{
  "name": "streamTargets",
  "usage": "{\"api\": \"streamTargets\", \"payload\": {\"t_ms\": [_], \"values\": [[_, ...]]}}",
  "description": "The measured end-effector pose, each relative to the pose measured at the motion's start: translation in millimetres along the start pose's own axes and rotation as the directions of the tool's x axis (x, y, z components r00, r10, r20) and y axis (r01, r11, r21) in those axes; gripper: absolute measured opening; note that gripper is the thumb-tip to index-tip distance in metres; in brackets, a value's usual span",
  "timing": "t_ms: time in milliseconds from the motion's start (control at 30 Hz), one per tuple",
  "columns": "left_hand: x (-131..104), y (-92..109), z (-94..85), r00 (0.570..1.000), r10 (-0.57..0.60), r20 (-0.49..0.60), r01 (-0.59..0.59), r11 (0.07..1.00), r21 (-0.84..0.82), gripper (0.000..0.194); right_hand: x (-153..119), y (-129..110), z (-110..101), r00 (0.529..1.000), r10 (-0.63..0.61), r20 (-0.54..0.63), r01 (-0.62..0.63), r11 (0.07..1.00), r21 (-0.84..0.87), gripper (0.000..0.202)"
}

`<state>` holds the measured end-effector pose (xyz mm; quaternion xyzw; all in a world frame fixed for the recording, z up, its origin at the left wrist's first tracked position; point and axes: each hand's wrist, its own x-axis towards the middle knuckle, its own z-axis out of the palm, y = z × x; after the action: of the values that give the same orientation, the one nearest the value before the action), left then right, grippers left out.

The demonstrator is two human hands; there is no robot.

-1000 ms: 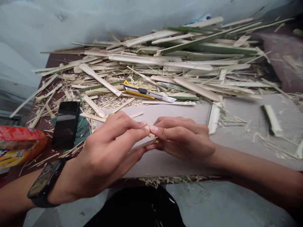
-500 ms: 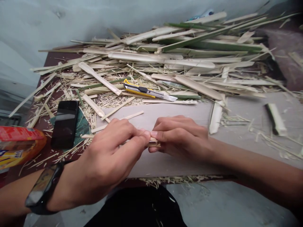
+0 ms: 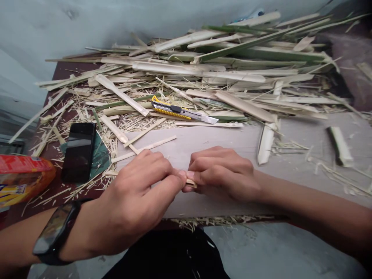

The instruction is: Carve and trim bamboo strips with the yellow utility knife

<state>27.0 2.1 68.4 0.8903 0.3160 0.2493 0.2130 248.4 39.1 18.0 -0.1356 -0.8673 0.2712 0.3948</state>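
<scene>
My left hand (image 3: 142, 193) and my right hand (image 3: 222, 172) meet thumb to thumb above the pale board (image 3: 232, 135). Between their fingertips is a small piece of bamboo (image 3: 191, 183), with one pale cut end showing; the fingers cover most of it. Both hands are closed on this piece. Beyond them lies a yellow and black utility knife (image 3: 180, 110), blade out and pointing right, on the bamboo scraps. A thin bamboo strip (image 3: 157, 145) rests on the board just behind my left hand.
Split bamboo strips (image 3: 200, 69) and shavings heap along the back by the wall. A black phone (image 3: 78, 153) lies at left, beside an orange-labelled bottle (image 3: 24, 180). Short bamboo pieces, one a green-edged chunk (image 3: 340, 146), lie at right. More shavings line the front edge.
The bamboo piece between my fingertips has tilted, and its end sits slightly lower. Both hands have shifted slightly downward. The things on the table lie as before.
</scene>
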Motion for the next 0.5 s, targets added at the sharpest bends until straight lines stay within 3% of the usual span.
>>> {"api": "streamTargets", "payload": {"t_ms": [233,500], "values": [[-2,-1,1.5,1.0,0.017,0.009,-0.017,1.0,-0.017,0.014,-1,-2,5,0.999,0.027,-0.047,-0.028,0.999,-0.021,0.024],[1,-8,-3.4,0.996,-0.074,0.049,0.081,0.984,-0.161,0.013,-1,9,1,0.995,-0.045,-0.086,0.045,0.999,0.006,0.01]]}}
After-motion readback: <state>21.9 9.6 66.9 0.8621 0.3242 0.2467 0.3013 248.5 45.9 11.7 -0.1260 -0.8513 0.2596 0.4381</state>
